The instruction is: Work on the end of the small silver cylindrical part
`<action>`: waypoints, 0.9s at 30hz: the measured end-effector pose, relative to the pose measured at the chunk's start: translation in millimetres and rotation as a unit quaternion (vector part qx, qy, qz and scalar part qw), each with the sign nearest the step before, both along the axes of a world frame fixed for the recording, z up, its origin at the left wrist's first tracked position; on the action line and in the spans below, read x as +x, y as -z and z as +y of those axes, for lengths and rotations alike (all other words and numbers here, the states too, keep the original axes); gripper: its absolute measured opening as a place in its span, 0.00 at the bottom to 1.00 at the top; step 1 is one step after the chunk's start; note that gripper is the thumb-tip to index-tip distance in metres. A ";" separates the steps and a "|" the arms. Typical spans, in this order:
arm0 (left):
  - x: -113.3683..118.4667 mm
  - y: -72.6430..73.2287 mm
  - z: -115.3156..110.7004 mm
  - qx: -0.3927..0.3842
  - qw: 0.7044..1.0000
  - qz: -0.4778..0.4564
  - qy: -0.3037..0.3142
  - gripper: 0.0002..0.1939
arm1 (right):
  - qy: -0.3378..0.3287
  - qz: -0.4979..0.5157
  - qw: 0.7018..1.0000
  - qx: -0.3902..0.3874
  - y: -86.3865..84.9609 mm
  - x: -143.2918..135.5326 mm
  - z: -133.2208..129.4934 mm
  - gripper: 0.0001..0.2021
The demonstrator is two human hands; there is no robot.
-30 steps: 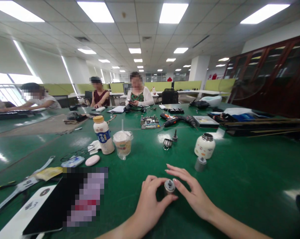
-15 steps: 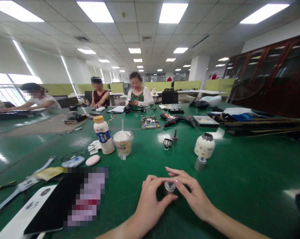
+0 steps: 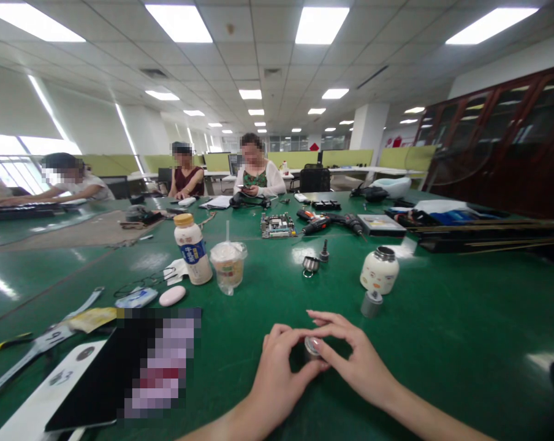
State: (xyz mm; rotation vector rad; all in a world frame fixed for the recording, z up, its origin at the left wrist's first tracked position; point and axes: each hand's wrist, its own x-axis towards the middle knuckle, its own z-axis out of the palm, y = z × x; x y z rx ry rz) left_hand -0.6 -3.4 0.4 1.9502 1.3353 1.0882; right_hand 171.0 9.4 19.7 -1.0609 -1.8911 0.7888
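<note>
Close in front of me on the green table stands a small silver metal cylinder (image 3: 311, 348), partly hidden by fingers. My left hand (image 3: 279, 367) curls round it, thumb on the near side and fingers on the far side. From the right, my right hand (image 3: 357, 361) reaches over with its thumb pressed on the top and its fingers arched over the far side. A similar silver cylinder (image 3: 372, 304) with a knob on top stands beyond my right hand. Behind that cylinder is a cream, open-mouthed flask (image 3: 379, 271) with small printed pictures.
Ahead lie a small metal cup (image 3: 311, 265), a dark stepped metal part (image 3: 323, 252), a circuit board (image 3: 278, 225) and power drills (image 3: 330, 222). On the left stand a milk tea bottle (image 3: 193, 250) and a plastic drink cup (image 3: 228, 268), near a black tablet (image 3: 106, 367). People sit across the table.
My right thumb has come down onto the cylinder's top, and the fingers have shifted slightly. My left hand keeps its hold in the same place.
</note>
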 end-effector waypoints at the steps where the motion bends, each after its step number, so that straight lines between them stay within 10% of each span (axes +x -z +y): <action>1: -0.1 -0.2 -0.1 -0.001 1.000 0.002 -0.001 0.18 | 0.007 0.009 1.000 0.004 -0.4 -0.4 1.7 0.07; 15: -0.3 -0.4 -0.2 -0.005 1.000 0.011 -0.005 0.17 | 0.045 -0.088 0.993 0.057 28.3 32.2 44.6 0.14; 27: -1.4 1.5 0.8 0.002 1.000 0.010 -0.002 0.18 | 0.002 0.060 0.998 0.009 -4.7 7.4 16.3 0.07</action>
